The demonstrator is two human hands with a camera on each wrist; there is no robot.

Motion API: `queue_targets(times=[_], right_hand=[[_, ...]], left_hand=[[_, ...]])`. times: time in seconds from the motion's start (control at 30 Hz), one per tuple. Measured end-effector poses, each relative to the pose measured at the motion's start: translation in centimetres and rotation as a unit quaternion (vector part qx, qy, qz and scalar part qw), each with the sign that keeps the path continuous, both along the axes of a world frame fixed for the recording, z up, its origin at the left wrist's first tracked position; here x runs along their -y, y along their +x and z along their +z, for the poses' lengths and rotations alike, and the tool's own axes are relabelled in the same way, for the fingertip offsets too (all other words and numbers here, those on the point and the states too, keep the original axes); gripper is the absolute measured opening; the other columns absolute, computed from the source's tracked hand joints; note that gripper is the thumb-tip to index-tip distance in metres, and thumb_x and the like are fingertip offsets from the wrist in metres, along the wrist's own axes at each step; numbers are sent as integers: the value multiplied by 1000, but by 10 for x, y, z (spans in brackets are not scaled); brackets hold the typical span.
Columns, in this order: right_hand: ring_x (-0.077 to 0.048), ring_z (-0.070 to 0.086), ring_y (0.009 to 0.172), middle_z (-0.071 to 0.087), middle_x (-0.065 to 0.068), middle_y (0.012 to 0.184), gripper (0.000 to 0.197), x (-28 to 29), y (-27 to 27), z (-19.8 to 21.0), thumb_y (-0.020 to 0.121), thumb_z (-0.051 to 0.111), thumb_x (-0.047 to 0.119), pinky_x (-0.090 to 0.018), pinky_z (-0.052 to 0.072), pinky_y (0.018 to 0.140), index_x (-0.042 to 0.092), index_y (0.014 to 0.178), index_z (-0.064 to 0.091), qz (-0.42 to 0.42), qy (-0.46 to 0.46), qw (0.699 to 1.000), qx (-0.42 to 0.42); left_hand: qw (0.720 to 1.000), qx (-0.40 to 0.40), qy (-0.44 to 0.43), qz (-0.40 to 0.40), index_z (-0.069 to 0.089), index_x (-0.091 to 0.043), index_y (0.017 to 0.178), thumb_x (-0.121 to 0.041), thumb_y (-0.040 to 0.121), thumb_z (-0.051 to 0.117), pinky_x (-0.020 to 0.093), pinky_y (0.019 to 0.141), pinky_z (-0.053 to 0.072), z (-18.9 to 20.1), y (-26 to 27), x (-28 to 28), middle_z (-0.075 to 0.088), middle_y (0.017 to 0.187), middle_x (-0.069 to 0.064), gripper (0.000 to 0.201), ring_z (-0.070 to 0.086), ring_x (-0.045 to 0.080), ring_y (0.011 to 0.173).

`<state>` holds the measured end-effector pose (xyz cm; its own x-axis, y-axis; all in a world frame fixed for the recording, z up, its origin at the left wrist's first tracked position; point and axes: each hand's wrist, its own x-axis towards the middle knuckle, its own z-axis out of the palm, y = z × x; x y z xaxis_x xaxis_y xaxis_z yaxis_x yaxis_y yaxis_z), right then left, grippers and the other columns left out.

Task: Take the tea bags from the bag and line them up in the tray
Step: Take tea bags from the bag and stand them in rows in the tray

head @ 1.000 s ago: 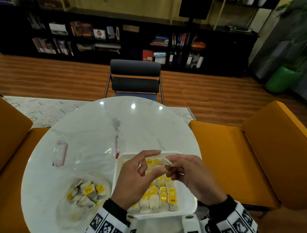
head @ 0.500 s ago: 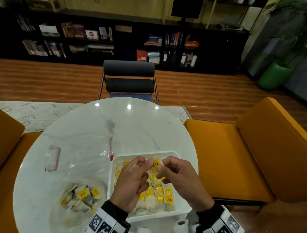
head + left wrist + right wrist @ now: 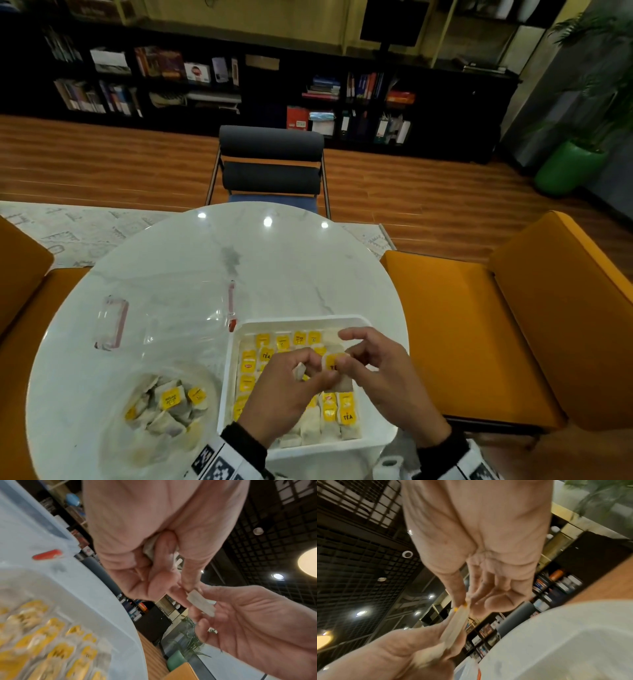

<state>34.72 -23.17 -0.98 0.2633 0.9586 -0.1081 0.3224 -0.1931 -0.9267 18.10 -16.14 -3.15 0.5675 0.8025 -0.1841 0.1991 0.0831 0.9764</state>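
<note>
A white tray (image 3: 363, 322) stands at the table's near right, with tea bags (image 3: 346, 407) with yellow tags lined up in rows inside. Both hands hover over its middle. My right hand (image 3: 346, 356) pinches one tea bag (image 3: 334, 368) by its yellow tag between thumb and forefinger, and my left hand (image 3: 317, 371) holds the same bag's lower end. From the left wrist, that tea bag (image 3: 200, 604) is edge-on, and a second white bag (image 3: 150, 547) sits tucked in the left hand's curled fingers. A clear zip bag (image 3: 164, 342) at the left holds several loose tea bags (image 3: 168, 401).
The round white marble table (image 3: 274, 267) has bare top beyond the tray. A dark chair (image 3: 270, 164) stands at its far side. Orange seats flank it on the right (image 3: 479, 325) and left (image 3: 20, 274). A small white roll (image 3: 387, 466) shows at the near edge.
Both hands have come down and nearer over the tray's rows with the tea bag between them. Its yellow tag now faces up.
</note>
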Motion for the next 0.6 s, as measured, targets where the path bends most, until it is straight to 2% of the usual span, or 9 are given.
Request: queue_targets(times=[0.1, 0.2, 0.27, 0.3, 0.37, 0.43, 0.47, 0.53, 0.6], right_hand=[[-14, 67, 76, 75, -8, 85, 8, 10, -7, -14, 93, 68, 20, -26, 52, 67, 17, 96, 75, -24, -61, 994, -85], [-12, 62, 67, 73, -14, 80, 13, 12, -7, -26, 93, 67, 17, -25, 47, 58, 8, 87, 74, -49, -106, 988, -105], [-14, 61, 62, 70, -6, 70, 13, 0, 5, -39, 93, 67, 14, -21, 45, 53, 11, 82, 72, -71, -111, 989, -74], [-16, 62, 60, 69, 0, 67, 16, -9, 13, -47, 93, 68, 13, -23, 46, 53, 16, 77, 71, -89, -106, 990, -29], [-20, 65, 68, 70, 4, 72, 23, -33, 33, -69, 91, 68, 13, -32, 52, 61, 25, 72, 66, -122, -119, 980, 100], [-25, 65, 87, 70, -3, 88, 15, -58, 45, -86, 92, 62, 12, -32, 51, 73, 22, 81, 64, -151, -172, 955, 188], [-27, 62, 95, 68, -7, 97, 13, -69, 47, -92, 92, 57, 10, -32, 51, 78, 19, 89, 65, -164, -200, 943, 211], [-31, 58, 99, 64, -13, 111, 19, -85, 47, -104, 89, 49, 5, -37, 52, 87, 14, 98, 63, -175, -244, 925, 233], [-34, 57, 105, 57, -18, 122, 24, -94, 43, -110, 89, 47, 4, -41, 50, 94, 10, 107, 61, -172, -278, 914, 240]], left_hand=[[999, -1, -36, 38, 65, -22, 66, -18, 83, 80, 18, 52, 36, -15, 2, 8, 58, 64, -9, 23, 45, -1, 51], [998, -28, -41, 33, 71, -20, 82, -24, 80, 83, 14, 54, 39, -25, 2, 15, 69, 71, -2, 13, 54, 2, 56], [996, -67, -55, 12, 70, -22, 91, -26, 81, 82, 14, 51, 38, -30, -3, 16, 71, 74, -3, 16, 52, -2, 51], [994, -97, -49, -10, 70, -25, 93, -28, 82, 81, 14, 51, 39, -33, -8, 16, 70, 74, -6, 16, 52, -4, 52], [985, -160, -14, -70, 70, -30, 95, -33, 83, 78, 10, 61, 43, -42, -23, 16, 70, 77, -11, 15, 58, -7, 64], [973, -204, -2, -108, 70, -34, 92, -40, 81, 78, 6, 73, 44, -51, -39, 15, 69, 86, -11, 15, 60, -9, 80], [966, -228, 0, -120, 68, -37, 89, -44, 80, 78, 8, 79, 45, -55, -47, 14, 67, 93, -12, 15, 61, -7, 87], [944, -292, 6, -156, 58, -46, 83, -55, 80, 74, 18, 95, 44, -60, -59, 13, 61, 112, -14, 19, 56, 0, 106], [924, -339, -4, -178, 50, -48, 80, -62, 79, 71, 26, 104, 42, -63, -66, 12, 54, 125, -9, 25, 52, 9, 118]])
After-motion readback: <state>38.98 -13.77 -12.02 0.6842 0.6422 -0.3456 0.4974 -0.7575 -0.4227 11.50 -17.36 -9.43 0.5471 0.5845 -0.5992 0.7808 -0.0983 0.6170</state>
